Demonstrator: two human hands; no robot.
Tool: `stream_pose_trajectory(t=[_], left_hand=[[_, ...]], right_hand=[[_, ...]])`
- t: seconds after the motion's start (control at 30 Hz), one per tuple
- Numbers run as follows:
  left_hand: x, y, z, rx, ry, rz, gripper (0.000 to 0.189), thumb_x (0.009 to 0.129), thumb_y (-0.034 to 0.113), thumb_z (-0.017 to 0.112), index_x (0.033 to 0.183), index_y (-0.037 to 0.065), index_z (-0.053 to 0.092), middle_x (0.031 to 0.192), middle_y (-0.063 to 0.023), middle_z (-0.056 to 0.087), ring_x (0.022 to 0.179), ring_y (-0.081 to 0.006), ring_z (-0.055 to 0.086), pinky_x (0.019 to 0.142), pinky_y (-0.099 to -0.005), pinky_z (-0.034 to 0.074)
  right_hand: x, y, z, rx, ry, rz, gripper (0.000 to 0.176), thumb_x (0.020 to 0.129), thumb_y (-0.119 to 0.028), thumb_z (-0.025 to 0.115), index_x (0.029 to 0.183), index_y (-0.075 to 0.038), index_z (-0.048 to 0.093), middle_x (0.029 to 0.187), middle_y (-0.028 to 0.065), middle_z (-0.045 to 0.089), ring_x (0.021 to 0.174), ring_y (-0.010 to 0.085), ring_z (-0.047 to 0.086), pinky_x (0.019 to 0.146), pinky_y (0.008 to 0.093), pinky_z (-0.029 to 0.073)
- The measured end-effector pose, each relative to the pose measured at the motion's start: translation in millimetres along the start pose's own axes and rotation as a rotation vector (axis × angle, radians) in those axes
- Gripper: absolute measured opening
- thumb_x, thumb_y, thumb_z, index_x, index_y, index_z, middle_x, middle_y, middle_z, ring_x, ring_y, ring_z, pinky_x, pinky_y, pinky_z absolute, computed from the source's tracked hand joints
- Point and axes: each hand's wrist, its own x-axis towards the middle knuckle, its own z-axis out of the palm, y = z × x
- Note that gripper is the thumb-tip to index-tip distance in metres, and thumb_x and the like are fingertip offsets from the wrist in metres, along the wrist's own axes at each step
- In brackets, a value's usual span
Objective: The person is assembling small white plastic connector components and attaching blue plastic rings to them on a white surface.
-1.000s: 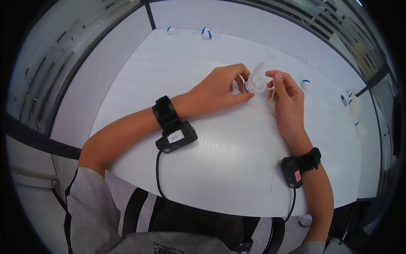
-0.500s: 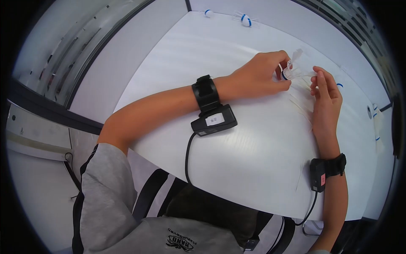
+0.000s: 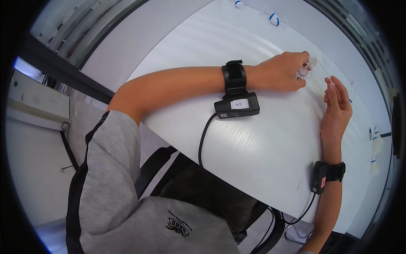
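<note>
My left hand (image 3: 281, 73) is closed around a small white openwork piece (image 3: 303, 73), with loose pale strips at its top. Part of the piece is hidden by my fingers. To the right, my right hand (image 3: 337, 108) has its thumb and index fingertips pinched on a thin white strip (image 3: 322, 67) that runs up towards the piece. More thin pale strips (image 3: 313, 111) lie on the white table (image 3: 249, 144) between my two hands.
Small white balls with blue bands, one ball (image 3: 274, 19) with spread strips and another ball (image 3: 239, 4), lie at the table's far edge. A bundle of blue-banded white strips (image 3: 375, 146) is at the right. Cables hang from black wrist units (image 3: 237, 105).
The camera view has shifted, so the table and arms sit differently in the picture. My left hand has turned the white piece, and its openwork side now faces me; the right hand remains pinched.
</note>
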Motion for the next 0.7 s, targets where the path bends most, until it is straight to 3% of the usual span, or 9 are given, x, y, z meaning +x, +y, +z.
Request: stream_pose_trajectory(t=[0.13, 0.23, 0.37, 0.43, 0.5, 0.7], left_hand=[[-1.0, -0.2, -5.4, -0.013, -0.056, -0.033, 0.036, 0.088, 0.012, 0.065, 0.117, -0.005, 0.053, 0.106, -0.0225, 0.068, 0.094, -0.0365, 0.068, 0.081, -0.043, 0.053], [-0.9, -0.2, -2.5, -0.018, -0.007, -0.015, 0.036, 0.086, 0.015, 0.064, 0.108, -0.011, 0.052, 0.095, -0.0259, 0.067, 0.086, -0.0365, 0.067, 0.075, -0.0447, 0.052], [-0.5, 1.4, -1.0, -0.034, 0.014, -0.033, 0.041, 0.087, 0.019, 0.064, 0.111, -0.012, 0.052, 0.099, -0.0283, 0.067, 0.091, -0.0387, 0.068, 0.08, -0.0444, 0.053], [-0.2, -1.7, -0.1, 0.028, 0.018, 0.003, 0.044, 0.092, 0.018, 0.068, 0.124, -0.007, 0.052, 0.111, -0.0239, 0.067, 0.1, -0.036, 0.067, 0.085, -0.042, 0.053], [0.1, -5.8, 0.7, 0.03, 0.045, 0.084, 0.04, 0.092, 0.018, 0.068, 0.122, -0.005, 0.054, 0.11, -0.0218, 0.067, 0.099, -0.0338, 0.067, 0.087, -0.0408, 0.053], [0.1, -4.1, -0.6, 0.105, 0.075, 0.048, 0.032, 0.093, 0.018, 0.068, 0.117, -0.002, 0.059, 0.108, -0.0167, 0.065, 0.099, -0.0291, 0.065, 0.089, -0.0403, 0.052]], right_hand=[[1.3, 0.9, 0.9, -0.011, -0.006, 0.017, 0.036, 0.099, -0.025, 0.073, 0.125, 0.0, 0.071, 0.111, 0.0095, 0.076, 0.085, 0.0071, 0.053, 0.078, 0.0241, 0.042], [1.6, 3.1, 0.3, 0.0, -0.036, 0.021, 0.035, 0.099, -0.025, 0.074, 0.125, -0.001, 0.071, 0.111, 0.0089, 0.076, 0.083, 0.0072, 0.053, 0.077, 0.0234, 0.042], [2.1, 3.2, 1.4, -0.022, -0.025, 0.011, 0.031, 0.099, -0.023, 0.073, 0.122, -0.001, 0.072, 0.108, 0.0054, 0.074, 0.083, 0.0062, 0.053, 0.076, 0.0228, 0.042], [1.6, 3.0, 1.7, -0.012, -0.014, -0.008, 0.028, 0.099, -0.019, 0.073, 0.121, -0.001, 0.073, 0.107, 0.0049, 0.073, 0.083, 0.0061, 0.053, 0.074, 0.0228, 0.042], [2.4, 4.1, 0.0, 0.019, 0.004, -0.058, 0.027, 0.099, -0.018, 0.073, 0.12, -0.001, 0.073, 0.107, 0.0051, 0.073, 0.082, 0.0062, 0.054, 0.073, 0.0229, 0.042], [0.0, -3.2, 2.3, 0.057, 0.075, -0.119, 0.028, 0.1, -0.021, 0.073, 0.117, 0.0, 0.072, 0.099, 0.004, 0.07, 0.074, 0.0061, 0.049, 0.067, 0.0226, 0.04]])
